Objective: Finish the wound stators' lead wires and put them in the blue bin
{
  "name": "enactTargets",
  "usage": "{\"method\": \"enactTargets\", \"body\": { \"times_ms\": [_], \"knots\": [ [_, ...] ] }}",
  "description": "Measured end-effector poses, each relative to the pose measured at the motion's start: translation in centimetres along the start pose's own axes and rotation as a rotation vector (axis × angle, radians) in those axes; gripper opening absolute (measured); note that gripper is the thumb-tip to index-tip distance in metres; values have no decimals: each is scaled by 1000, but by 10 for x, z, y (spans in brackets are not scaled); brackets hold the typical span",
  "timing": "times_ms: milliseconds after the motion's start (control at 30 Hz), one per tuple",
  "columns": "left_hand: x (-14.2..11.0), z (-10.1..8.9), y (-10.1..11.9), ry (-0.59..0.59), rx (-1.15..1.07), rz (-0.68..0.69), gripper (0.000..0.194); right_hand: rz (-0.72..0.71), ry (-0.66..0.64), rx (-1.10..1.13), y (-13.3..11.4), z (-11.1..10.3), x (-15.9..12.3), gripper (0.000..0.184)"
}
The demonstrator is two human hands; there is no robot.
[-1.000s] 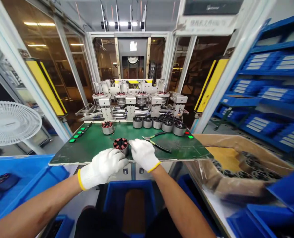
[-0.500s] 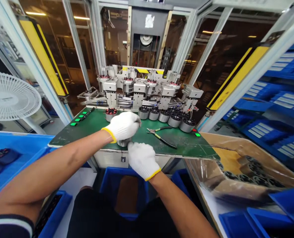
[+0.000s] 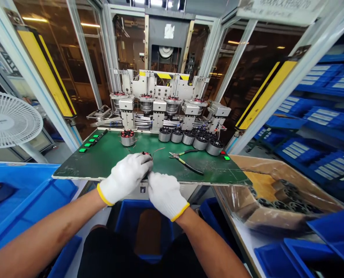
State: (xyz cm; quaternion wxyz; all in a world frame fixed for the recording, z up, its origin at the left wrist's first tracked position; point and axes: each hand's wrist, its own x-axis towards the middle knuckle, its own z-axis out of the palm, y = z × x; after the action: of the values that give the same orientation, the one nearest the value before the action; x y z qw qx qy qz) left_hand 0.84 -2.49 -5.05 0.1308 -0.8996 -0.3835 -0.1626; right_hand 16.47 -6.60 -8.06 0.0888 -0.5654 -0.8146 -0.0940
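My left hand (image 3: 127,175), in a white glove with a yellow cuff, is closed around a motor stator (image 3: 147,154) at the front edge of the green worktable (image 3: 82,166). Only the stator's red-and-black top shows past my fingers, with a thin copper wire sticking out to the right. My right hand (image 3: 164,194), gloved alike, is closed against the stator's near right side; whatever its fingertips pinch is hidden. Farther back stands another stator (image 3: 128,138) with a red top and loose wire ends. Cutting pliers (image 3: 186,160) with green-and-black handles lie to the right, jaws spread.
Several grey stators (image 3: 200,141) with black tops stand in a row before the winding machine (image 3: 159,110). Green buttons (image 3: 86,145) line the table's left side. A plastic-lined carton (image 3: 264,222) stands at right, blue bins (image 3: 35,193) at left. A white fan (image 3: 6,119) is far left.
My left hand has drawn back from above the stator to its left side, uncovering its red top and a copper wire. My right hand stays beside it. The view has shifted slightly.
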Motion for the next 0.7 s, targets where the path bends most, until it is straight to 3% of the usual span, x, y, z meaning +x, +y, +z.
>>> {"method": "enactTargets", "body": {
  "times_ms": [200,300,367,400,533,700],
  "knots": [
    [-8,34,0,340,70,138,33,-111,12,10,9,-32,0,25],
    [-9,38,-2,398,60,133,32,-127,181,7,29,-53,17,32],
    [-10,39,-3,385,57,123,31,-144,236,-84,41,-58,29,31],
    [-10,39,-3,377,46,117,31,-165,203,-139,46,-57,33,31],
    [-4,33,-5,320,-75,28,29,-221,-59,-174,45,-33,33,16],
    [21,-3,-2,11,-213,-152,22,-184,-108,-18,20,-8,17,20]
  ]
}}
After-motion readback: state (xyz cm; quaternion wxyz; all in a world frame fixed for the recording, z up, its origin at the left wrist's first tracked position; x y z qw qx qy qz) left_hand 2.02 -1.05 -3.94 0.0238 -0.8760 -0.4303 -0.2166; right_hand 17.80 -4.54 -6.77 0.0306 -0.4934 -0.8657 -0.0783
